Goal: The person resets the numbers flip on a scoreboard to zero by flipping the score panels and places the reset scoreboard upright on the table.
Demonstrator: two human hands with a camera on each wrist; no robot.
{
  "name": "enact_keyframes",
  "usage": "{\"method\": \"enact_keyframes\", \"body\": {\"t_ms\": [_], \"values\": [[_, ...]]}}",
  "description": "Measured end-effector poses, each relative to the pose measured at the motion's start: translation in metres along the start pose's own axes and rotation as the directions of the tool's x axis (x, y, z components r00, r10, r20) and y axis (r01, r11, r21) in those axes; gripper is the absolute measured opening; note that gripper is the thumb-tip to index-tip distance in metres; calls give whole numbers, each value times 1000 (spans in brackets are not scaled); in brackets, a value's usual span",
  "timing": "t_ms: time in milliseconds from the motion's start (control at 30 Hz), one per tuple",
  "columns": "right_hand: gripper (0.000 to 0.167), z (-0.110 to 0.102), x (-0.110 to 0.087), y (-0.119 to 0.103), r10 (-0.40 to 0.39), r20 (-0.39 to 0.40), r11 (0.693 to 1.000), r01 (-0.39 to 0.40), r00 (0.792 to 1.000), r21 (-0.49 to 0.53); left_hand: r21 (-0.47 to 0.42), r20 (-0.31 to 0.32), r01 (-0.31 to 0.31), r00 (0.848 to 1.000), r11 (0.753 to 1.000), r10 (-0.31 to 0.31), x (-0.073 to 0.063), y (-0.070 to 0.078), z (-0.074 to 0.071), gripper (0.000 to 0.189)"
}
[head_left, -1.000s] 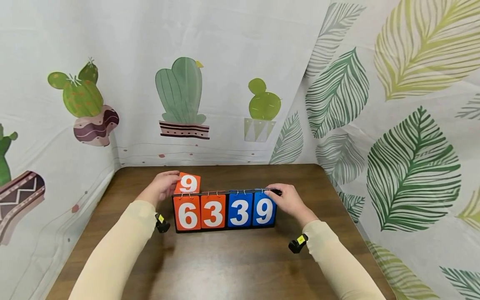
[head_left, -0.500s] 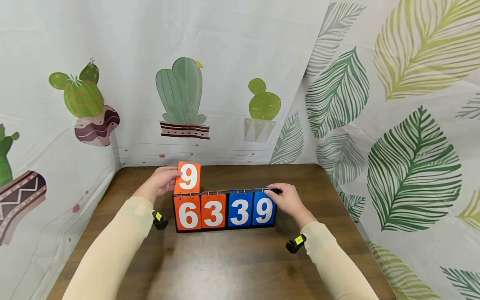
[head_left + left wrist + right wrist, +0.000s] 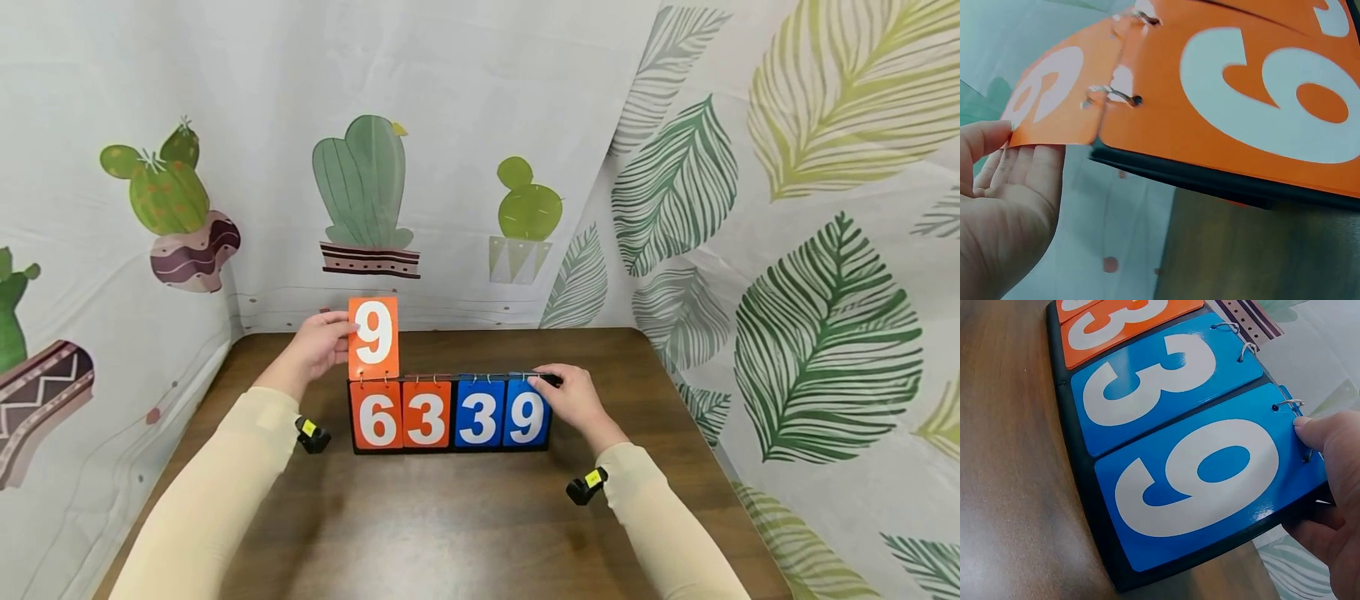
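Note:
A black flip scoreboard (image 3: 453,417) stands on the table, its front reading 6 and 3 on orange cards, 3 and 9 on blue. Above the leftmost slot an orange number card (image 3: 373,340) marked 9 is raised upright on its rings. My left hand (image 3: 318,342) pinches that card's left edge between thumb and fingers; the left wrist view shows the thumb on the printed face and fingers behind. My right hand (image 3: 573,396) grips the scoreboard's top right corner, thumb in front by the ring of the blue 9 card (image 3: 1197,478), fingers behind.
The brown wooden table (image 3: 420,525) lies under the scoreboard. A white cloth (image 3: 450,83) printed with cacti and leaves hangs behind and to the sides. Small black devices with yellow labels (image 3: 312,435) are worn on both wrists.
My left hand has risen, lifting the orange 9 card from tilted back to upright above the board. The scoreboard's lower edge has shifted slightly up in view; my right hand keeps its grip.

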State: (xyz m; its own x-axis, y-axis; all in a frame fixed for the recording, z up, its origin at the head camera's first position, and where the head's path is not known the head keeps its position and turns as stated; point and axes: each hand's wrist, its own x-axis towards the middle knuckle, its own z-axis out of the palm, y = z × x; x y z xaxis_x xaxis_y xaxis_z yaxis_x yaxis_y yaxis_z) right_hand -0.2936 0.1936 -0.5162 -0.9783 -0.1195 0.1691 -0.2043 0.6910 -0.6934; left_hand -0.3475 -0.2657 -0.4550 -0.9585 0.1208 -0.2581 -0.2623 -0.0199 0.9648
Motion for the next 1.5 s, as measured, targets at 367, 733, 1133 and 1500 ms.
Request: {"method": "enact_keyframes", "body": {"t_ms": [367,733,1133,1500], "values": [[30,0,-3,3,37,-18,998,-36,999,48,122,58,-90,995,988,84,-19,18,5,33],[35,5,-7,6,65,-45,992,-59,997,114,465,133,-309,951,830,279,-59,28,21,38],[34,17,-10,11,69,-107,982,-49,992,183,634,192,-435,889,639,415,-107,7,39,22],[33,22,-10,10,43,-138,985,-19,990,174,639,82,-439,855,631,512,-142,-47,56,26]]}}
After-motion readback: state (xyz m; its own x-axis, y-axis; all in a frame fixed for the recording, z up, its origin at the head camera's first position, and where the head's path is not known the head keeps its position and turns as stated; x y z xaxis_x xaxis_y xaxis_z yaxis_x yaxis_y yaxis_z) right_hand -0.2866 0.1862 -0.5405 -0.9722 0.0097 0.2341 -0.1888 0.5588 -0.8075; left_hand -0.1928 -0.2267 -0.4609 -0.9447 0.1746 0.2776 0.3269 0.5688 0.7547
